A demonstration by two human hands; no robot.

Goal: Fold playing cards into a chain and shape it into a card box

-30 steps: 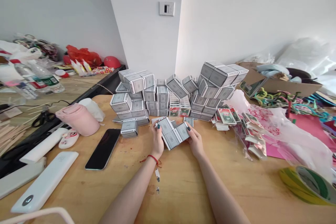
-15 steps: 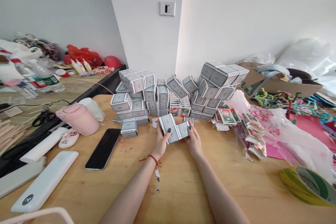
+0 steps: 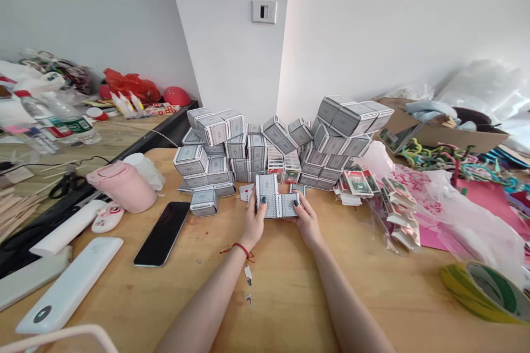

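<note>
Between my hands is a joined piece of grey-backed playing-card blocks (image 3: 270, 202), a taller left part and a shorter right part. My left hand (image 3: 252, 225) grips the taller part from the left, thumb across its front. My right hand (image 3: 307, 225) is closed on the shorter part at its right edge, its thumb on the front. Both hold it just above the wooden table. Behind it stand more folded card blocks, stacked at the left (image 3: 206, 162) and higher at the right (image 3: 342, 132). A lone card block (image 3: 203, 202) sits left of my left hand.
A black phone (image 3: 162, 234), a white power bank (image 3: 71, 285) and a pink cup (image 3: 123, 187) lie to the left. Card boxes (image 3: 358, 183), a plastic bag (image 3: 439, 193) and a roll of yellow tape (image 3: 466, 293) are on the right. A wall (image 3: 232, 55) rises behind.
The card piece has turned from a slant to nearly upright and square to me. My right hand has shifted slightly with it, and both hands keep their hold.
</note>
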